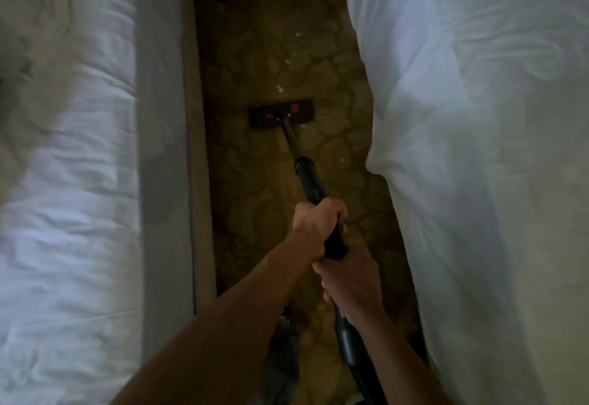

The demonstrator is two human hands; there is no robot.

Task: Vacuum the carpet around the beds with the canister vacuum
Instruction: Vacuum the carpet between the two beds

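I am standing in the narrow aisle between two beds, holding the vacuum's wand (294, 146) with both hands. My left hand (318, 226) is wrapping around the thick black grip in front, and my right hand (350, 280) is clutching it just behind, the two touching. The hose (350, 350) is trailing toward 5 o'clock below my right wrist, and the canister itself is not showing. The floor head (280, 114) is lying flat on the patterned carpet (248, 165) at about 11 o'clock from my hands, well apart from them. Its long side is crossing the aisle from 9 to 3, while the wand is running from 5 to 11. My left hand is the nearer one to the head. White specks (279, 88) are sitting just beyond the head at 12 o'clock, with more farther up. The left bed (159, 149) is flanking at 9 o'clock and the right bed (446, 117) at 3, its cover hanging closer to the wand. I am judging that the next push needs to go straight up the aisle toward 12.
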